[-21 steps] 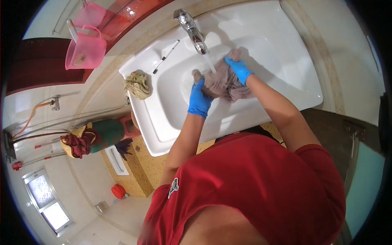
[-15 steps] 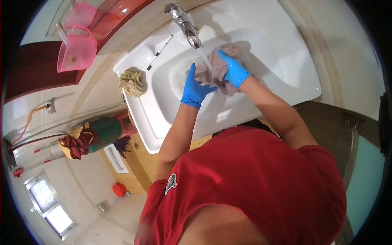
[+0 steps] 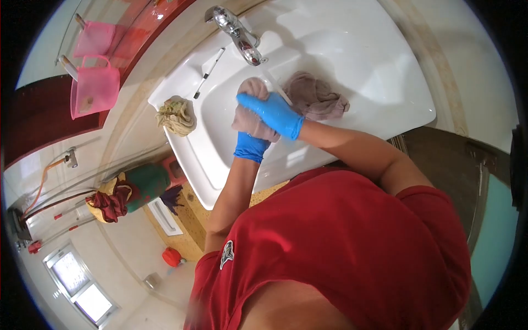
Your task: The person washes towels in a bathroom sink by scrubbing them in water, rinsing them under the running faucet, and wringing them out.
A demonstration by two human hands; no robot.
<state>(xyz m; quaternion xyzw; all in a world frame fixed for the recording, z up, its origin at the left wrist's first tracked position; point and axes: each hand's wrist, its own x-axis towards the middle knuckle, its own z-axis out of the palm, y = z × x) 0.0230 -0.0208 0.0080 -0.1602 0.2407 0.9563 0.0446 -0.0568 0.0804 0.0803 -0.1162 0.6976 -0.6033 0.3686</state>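
Observation:
A wet pinkish-grey cloth [image 3: 254,88] is bunched between my two hands above the left side of the white basin [image 3: 374,66]. My left hand [image 3: 251,147], in a blue glove, is beneath the cloth, which hides its fingers. From above, my right hand [image 3: 273,114], also gloved in blue, presses on the cloth with its fingers together. More pinkish-grey fabric [image 3: 316,96] lies crumpled in the basin to the right; whether it joins the held cloth, I cannot tell. Water runs from the chrome faucet [image 3: 242,41] just behind my right hand.
A yellowish crumpled mesh scrubber or rag [image 3: 176,116] sits on the basin's left corner. Near the faucet lies a thin white-and-black brush [image 3: 209,74]. A pink basket [image 3: 94,91] hangs at upper left. Below it, cloths drape over a green container [image 3: 147,184].
My hands have come together and moved left with a cloth between them, my right hand now over my left. The other fabric now lies loose in the basin. The view has shifted slightly.

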